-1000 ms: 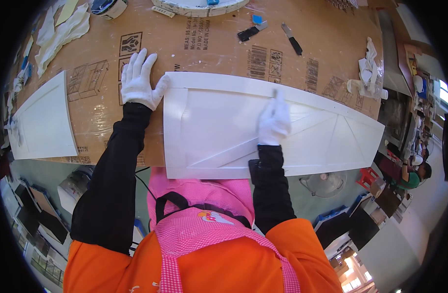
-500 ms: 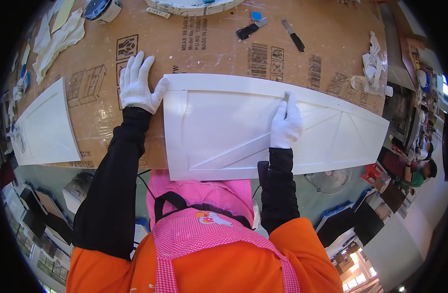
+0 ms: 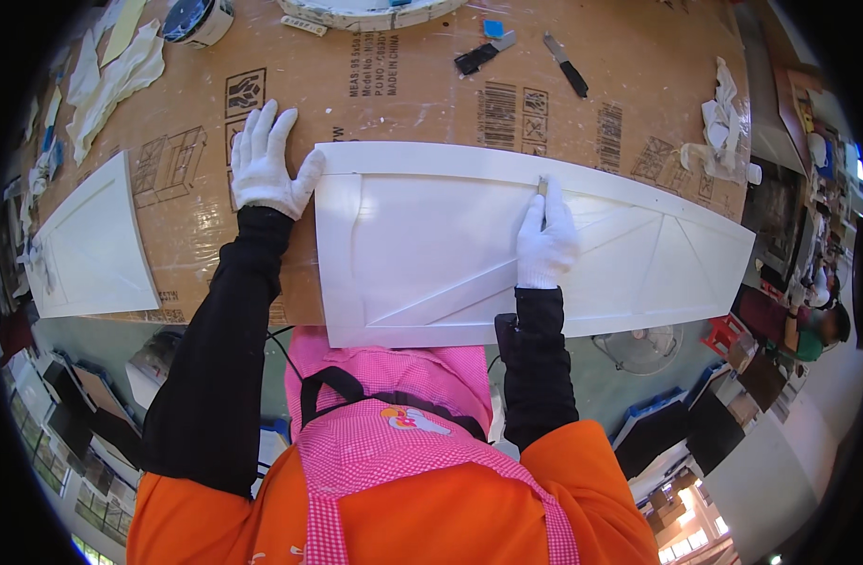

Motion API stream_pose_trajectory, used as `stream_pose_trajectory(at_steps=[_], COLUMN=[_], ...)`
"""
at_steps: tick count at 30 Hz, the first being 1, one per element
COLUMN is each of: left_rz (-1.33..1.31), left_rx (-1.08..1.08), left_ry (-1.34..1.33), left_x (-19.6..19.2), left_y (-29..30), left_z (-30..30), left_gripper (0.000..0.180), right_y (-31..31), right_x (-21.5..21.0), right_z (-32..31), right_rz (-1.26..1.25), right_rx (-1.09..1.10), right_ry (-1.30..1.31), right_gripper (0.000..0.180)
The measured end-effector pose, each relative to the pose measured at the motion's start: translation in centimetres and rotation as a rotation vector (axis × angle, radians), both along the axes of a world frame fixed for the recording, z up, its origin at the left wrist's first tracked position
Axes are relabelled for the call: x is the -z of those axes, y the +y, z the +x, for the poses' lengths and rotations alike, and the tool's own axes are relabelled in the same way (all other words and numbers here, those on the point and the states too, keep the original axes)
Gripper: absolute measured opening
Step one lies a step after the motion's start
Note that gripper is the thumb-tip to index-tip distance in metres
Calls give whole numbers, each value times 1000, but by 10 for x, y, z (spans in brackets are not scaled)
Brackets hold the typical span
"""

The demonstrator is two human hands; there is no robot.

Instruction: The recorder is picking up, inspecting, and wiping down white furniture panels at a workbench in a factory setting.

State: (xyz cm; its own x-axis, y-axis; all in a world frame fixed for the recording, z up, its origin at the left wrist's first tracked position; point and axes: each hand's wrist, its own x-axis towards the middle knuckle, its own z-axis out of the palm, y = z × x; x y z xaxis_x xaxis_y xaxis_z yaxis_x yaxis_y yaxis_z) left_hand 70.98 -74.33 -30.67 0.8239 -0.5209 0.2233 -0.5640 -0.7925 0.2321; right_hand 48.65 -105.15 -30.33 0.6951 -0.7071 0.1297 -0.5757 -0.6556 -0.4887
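Note:
A white door panel with raised rails and diagonal strips lies in front of me on the cardboard-covered table. My left hand, in a white glove, rests flat beside the panel's upper left corner. Its fingers are spread and the thumb touches the panel's edge. Also gloved, my right hand is closed over the panel, its index finger stretched toward the inner edge of the top rail. At that fingertip it pinches a small flat grey-tan scraper blade, mostly covered by the fingers.
Another white panel lies at the left. Two putty knives, one wide and one narrow, are beyond the panel, near a blue block. Far left stand a tub and crumpled cloth. White rags lie at right.
My right hand has slid a little to the left along the top rail with the small blade. My left hand stays in the same place.

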Motion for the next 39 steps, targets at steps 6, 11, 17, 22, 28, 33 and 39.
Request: stream_pose_trajectory(at_steps=[6, 11, 17, 22, 28, 33, 39], left_rz=[5, 20, -7, 18, -14, 13, 11], left_rx=[3, -11, 4, -10, 11, 10, -12], left_ry=[4, 12, 8, -1, 0, 4, 8], left_x=[-1, 0, -1, -2, -3, -3, -1], left_y=[-2, 4, -3, 2, -9, -2, 4], left_z=[1, 0, 1, 0, 1, 0, 0], left_gripper=[65, 65, 66, 65, 65, 64, 65], right_y=[-25, 29, -80, 4, -114, -88, -10], right_x=[0, -4, -6, 2, 10, 12, 14], right_z=[8, 39, 4, 41, -7, 5, 25], right_rz=[-109, -89, -36, -133, -290, -282, -216], right_rx=[243, -109, 355, 16, 88, 80, -226], right_ry=[113, 4, 257, -19, 23, 121, 6], right_gripper=[38, 36, 35, 34, 38, 37, 37])
